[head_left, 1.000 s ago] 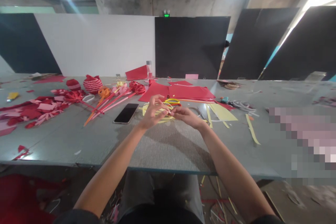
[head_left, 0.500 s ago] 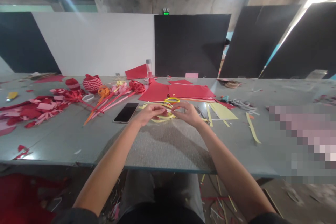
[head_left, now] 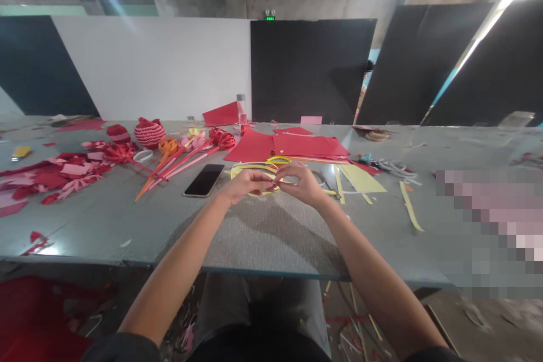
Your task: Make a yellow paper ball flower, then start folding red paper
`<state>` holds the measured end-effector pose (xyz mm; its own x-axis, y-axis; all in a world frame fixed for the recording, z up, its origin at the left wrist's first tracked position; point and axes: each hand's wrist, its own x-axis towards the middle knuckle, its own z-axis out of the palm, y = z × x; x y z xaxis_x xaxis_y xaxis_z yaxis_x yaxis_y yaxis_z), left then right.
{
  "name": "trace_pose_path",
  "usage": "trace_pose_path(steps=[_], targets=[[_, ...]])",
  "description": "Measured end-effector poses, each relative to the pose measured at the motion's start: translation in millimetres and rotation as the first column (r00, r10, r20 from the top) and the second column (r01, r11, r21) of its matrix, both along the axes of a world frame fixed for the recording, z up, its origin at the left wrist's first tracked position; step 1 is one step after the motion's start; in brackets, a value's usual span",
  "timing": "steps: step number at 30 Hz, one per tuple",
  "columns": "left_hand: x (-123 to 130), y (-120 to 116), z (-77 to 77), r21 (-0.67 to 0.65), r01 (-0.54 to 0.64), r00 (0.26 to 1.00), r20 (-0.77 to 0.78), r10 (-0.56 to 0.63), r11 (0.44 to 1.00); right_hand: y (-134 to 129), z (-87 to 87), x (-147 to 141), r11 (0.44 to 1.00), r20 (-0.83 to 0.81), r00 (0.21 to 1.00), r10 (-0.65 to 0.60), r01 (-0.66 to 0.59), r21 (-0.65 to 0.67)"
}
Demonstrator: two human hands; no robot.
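My left hand [head_left: 246, 183] and my right hand [head_left: 300, 182] meet fingertip to fingertip over the table, both closed in a pinch. Whatever sits between the fingertips is too small and covered to make out. Pale yellow paper strips [head_left: 236, 171] curve in loops behind and under my left hand, partly hidden by it. Just beyond the fingertips lies a bright yellow ring-shaped handle [head_left: 278, 159], probably of scissors. A black phone [head_left: 204, 180] rests left of my left hand. Right of my right hand are a yellow strip [head_left: 339, 184] and a pale yellow sheet [head_left: 365, 177].
Red paper sheets [head_left: 309, 145] lie behind my hands. Paper flowers on stems [head_left: 182, 165], a red woven ball [head_left: 149, 132] and red and pink scraps [head_left: 63, 175] spread over the left. A coil of grey strips [head_left: 396, 168] and a loose yellow strip [head_left: 409, 207] lie right.
My fingertips have drawn closer together, and the small white piece seen between them before is now hidden. The forearms have hardly moved; the view has tilted slightly.
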<state>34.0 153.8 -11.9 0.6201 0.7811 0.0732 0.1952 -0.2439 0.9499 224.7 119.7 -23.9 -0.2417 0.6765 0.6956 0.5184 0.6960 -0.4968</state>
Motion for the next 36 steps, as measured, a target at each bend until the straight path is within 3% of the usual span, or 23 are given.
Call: trace_pose_path(steps=[9, 14, 18, 22, 25, 27, 36], targets=[[0.5, -0.3, 0.6, 0.069, -0.064, 0.997, -0.034, 0.067, 0.996, 1.8, -0.4, 1.3, 0.999, 0.010, 1.000, -0.024, 0.024, 0.028], [6.1, 0.1, -3.7, 0.171, -0.165, 0.985, -0.026, 0.172, 0.971, 5.5, -3.3, 1.0, 0.998, 0.000, 0.999, -0.048, 0.048, 0.040], [11.4, 1.1, -7.9, 0.312, -0.321, 0.943, 0.015, 0.333, 0.894, 6.6, -4.9, -1.7, 0.994, -0.026, 0.996, -0.087, 0.088, 0.057], [9.9, 0.3, -9.7, 0.509, -0.424, 0.878, 0.029, 0.477, 0.749, 3.9, -2.1, -1.1, 0.991, -0.054, 0.993, -0.110, 0.113, 0.073], [9.1, -2.7, -11.0, 0.632, -0.419, 0.847, 0.015, 0.531, 0.652, 3.8, -2.1, 0.6, 0.986, -0.050, 0.988, -0.143, 0.146, 0.074], [11.2, -5.5, -12.0, 0.683, -0.386, 0.850, 0.001, 0.527, 0.620, 5.6, -5.1, -0.2, 0.985, -0.029, 0.987, -0.157, 0.159, 0.064], [18.7, -11.2, -13.9, 0.752, -0.247, 0.908, -0.041, 0.417, 0.611, 10.7, -16.1, -9.0, 0.994, -0.019, 0.994, -0.105, 0.106, 0.007]])
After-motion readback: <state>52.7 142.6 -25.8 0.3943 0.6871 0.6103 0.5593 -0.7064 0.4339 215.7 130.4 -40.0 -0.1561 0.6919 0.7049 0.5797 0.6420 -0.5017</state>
